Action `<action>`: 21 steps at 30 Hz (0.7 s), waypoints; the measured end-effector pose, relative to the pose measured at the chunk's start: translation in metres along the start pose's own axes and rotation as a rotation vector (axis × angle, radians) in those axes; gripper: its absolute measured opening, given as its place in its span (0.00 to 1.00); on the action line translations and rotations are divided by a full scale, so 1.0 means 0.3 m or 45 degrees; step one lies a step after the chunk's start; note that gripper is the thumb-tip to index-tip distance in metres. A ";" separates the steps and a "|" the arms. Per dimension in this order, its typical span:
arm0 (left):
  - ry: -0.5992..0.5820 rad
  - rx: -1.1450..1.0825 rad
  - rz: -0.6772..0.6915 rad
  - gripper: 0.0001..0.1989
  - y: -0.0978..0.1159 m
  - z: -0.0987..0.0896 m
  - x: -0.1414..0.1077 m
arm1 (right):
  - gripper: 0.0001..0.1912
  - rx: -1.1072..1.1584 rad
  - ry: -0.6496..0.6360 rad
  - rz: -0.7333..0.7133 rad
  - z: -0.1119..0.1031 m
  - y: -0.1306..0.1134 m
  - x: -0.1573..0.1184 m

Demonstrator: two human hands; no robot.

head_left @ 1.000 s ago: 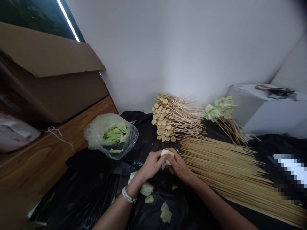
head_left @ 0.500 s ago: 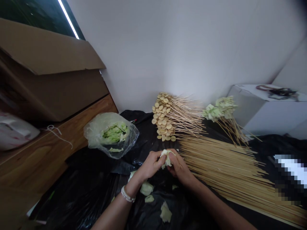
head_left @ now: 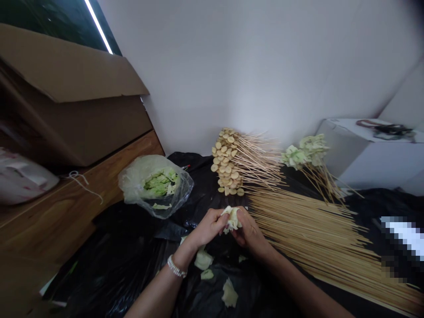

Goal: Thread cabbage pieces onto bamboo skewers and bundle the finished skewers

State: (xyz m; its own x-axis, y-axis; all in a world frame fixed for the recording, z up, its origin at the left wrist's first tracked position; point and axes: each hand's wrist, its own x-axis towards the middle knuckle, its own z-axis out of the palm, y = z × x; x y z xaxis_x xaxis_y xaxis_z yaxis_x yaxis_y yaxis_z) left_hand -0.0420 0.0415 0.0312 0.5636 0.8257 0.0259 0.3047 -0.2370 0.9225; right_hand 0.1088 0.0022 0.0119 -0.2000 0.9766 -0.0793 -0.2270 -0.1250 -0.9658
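Folded cabbage leaf [head_left: 232,219]: light, soft, easily torn; best held at the thick fold. Left hand [head_left: 208,228] and right hand [head_left: 250,234]: fingers pinching it from both sides.

A cardboard box [head_left: 73,92] stands on a wooden counter [head_left: 82,203].

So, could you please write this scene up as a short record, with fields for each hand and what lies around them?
left hand: holding a cabbage piece; bracelet on wrist
right hand: holding the same piece
beside hands: bamboo skewers
below hands: cabbage scraps on a black plastic sheet
beyond: bag of cabbage; skewered round slices
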 end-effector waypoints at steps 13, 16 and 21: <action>0.093 -0.221 -0.082 0.31 -0.015 0.030 0.005 | 0.32 0.355 -0.195 0.188 -0.010 -0.029 0.015; 0.122 -0.334 -0.073 0.31 -0.024 0.044 0.011 | 0.33 0.539 -0.285 0.203 -0.023 -0.025 0.032; 0.120 -0.293 -0.016 0.31 -0.023 0.021 0.013 | 0.31 0.641 -0.310 0.171 -0.047 -0.021 0.047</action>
State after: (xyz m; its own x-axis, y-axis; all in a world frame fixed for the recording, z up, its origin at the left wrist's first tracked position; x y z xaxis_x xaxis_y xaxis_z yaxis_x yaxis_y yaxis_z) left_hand -0.0371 0.0432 0.0224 0.4831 0.8747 0.0396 0.1224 -0.1123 0.9861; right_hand 0.1209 0.0193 0.0136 -0.4586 0.8853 -0.0763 -0.5986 -0.3713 -0.7098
